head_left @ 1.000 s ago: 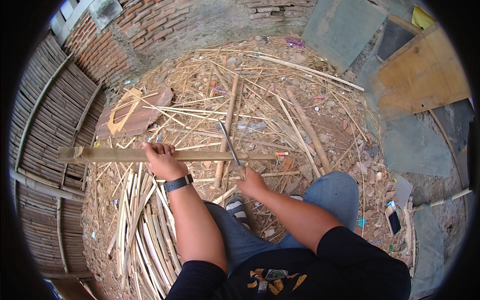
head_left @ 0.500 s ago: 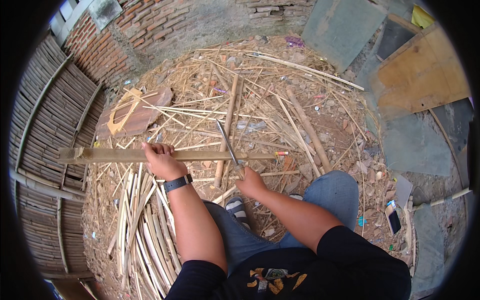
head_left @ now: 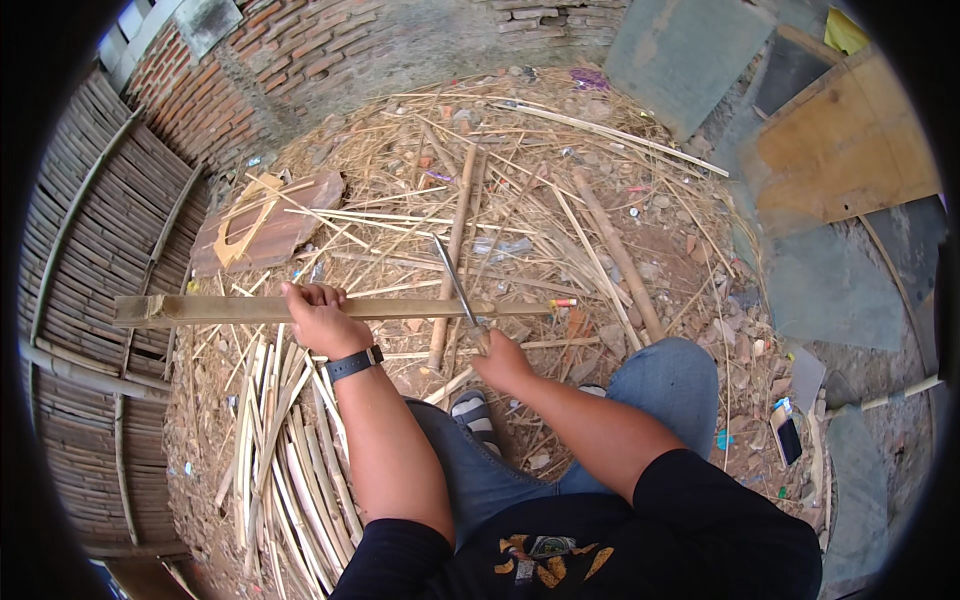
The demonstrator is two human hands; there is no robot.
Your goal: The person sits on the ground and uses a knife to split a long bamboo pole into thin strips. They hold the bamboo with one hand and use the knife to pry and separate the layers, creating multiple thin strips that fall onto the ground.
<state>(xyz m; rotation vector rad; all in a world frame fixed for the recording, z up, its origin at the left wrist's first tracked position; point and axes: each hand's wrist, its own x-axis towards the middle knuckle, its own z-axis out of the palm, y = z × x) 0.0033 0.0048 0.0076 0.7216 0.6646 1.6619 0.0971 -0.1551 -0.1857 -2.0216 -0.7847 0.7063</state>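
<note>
So: left hand (head_left: 325, 318), one slat (head_left: 400, 309); right hand (head_left: 503, 363), one knife (head_left: 456, 282).

Matt, dry-looking wood is seen in the long, flat, tan strip (head_left: 405, 308), smooth metal in the narrow grey blade (head_left: 455, 278), and rough, weathered masonry in the red brick wall (head_left: 290, 62).

Holds a flat bamboo strip (head_left: 225, 309) crosswise in the left grip (head_left: 325, 320), wearing a watch (head_left: 353, 364) on that wrist. Grasps a knife (head_left: 457, 283) in the right grip (head_left: 503, 362), crossing the strip with its blade (head_left: 447, 260). Shows split bamboo pieces (head_left: 298, 478) near the ground's (head_left: 665, 235) left edge, a brick wall (head_left: 300, 72) along its far edge.
</note>
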